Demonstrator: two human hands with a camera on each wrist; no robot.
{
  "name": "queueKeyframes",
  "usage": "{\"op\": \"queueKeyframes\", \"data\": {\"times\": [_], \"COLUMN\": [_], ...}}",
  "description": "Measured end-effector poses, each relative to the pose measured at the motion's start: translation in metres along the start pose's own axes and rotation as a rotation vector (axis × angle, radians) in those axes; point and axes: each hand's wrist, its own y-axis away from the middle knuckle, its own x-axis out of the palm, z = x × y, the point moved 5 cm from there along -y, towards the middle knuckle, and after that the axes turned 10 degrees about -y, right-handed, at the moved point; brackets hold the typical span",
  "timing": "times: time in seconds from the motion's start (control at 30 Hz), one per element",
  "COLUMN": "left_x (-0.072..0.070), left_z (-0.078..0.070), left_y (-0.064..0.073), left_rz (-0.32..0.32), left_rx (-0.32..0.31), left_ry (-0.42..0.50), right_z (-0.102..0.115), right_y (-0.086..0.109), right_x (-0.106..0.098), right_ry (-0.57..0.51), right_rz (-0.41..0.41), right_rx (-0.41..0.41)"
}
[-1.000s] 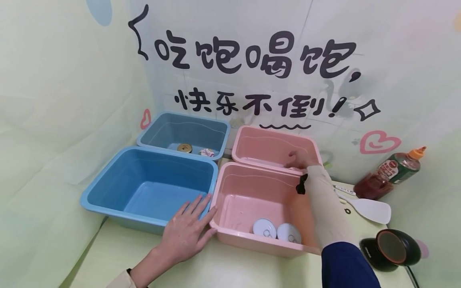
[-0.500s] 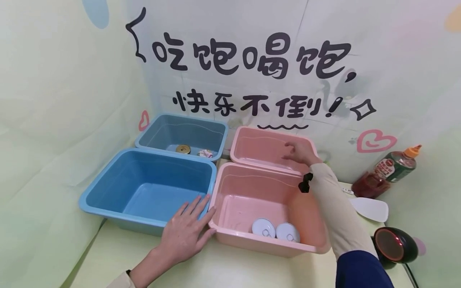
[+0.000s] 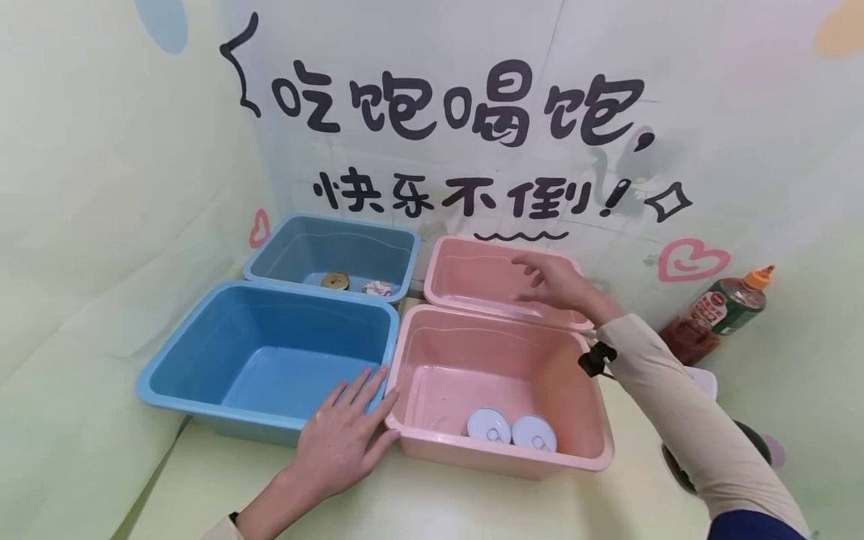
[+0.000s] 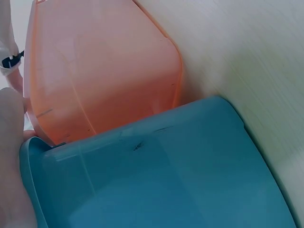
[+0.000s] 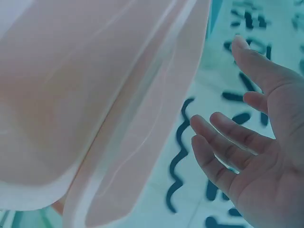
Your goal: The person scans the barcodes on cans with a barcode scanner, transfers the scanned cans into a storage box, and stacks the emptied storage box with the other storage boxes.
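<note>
My left hand [image 3: 344,442] rests with straight fingers over the adjoining rims of the front blue basin [image 3: 177,399] and the front pink basin [image 3: 499,448]. In the right wrist view my right hand [image 5: 256,137] shows spread fingers and a palm with nothing in it. The head view places it above the back pink basin [image 3: 466,255], whose floor is largely hidden. Two round cans with pull-tab lids, a left can [image 3: 489,426] and a right can [image 3: 534,433], lie at the near side of the front pink basin.
In the back blue basin [image 3: 324,225] lie a gold round can [image 3: 335,281] and a patterned round thing [image 3: 377,288]. An orange-capped sauce bottle [image 3: 718,315] stands at the right. A white spatula [image 3: 703,381] and a black object [image 3: 752,442] are partly behind the right sleeve.
My right hand has risen from inside the back pink basin to above it, its fingers spreading. The left hand keeps its place on the rims. The head view has shifted slightly.
</note>
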Motion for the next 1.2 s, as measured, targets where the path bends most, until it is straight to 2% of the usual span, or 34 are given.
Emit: {"op": "queueKeyframes", "data": {"times": [0.27, 0.4, 0.57, 0.87, 1.07, 1.2], "left_x": [-0.001, -0.001, -0.001, 0.0, 0.0, -0.001], "left_z": [0.001, 0.002, 0.001, 0.0, -0.001, -0.001], "left_y": [0.0, 0.0, -0.001, 0.0, 0.001, 0.001], "left_rz": [-0.027, -0.036, -0.036, -0.057, -0.074, -0.054], "left_rx": [-0.003, -0.002, 0.002, 0.007, 0.011, 0.01], "left_ry": [-0.002, -0.005, 0.0, -0.02, -0.001, 0.004], "right_z": [0.04, 0.05, 0.056, 0.062, 0.063, 0.062], "right_y": [0.02, 0.027, 0.035, 0.048, 0.058, 0.061], "right_x": [0.014, 0.023, 0.036, 0.066, 0.087, 0.1], "right_ry": [0.014, 0.047, 0.011, 0.027, -0.006, 0.015], "right_rz": [0.052, 0.058, 0.107, 0.252, 0.375, 0.432], "right_rx": [-0.161, -0.22, -0.26, -0.267, -0.216, -0.195]}}
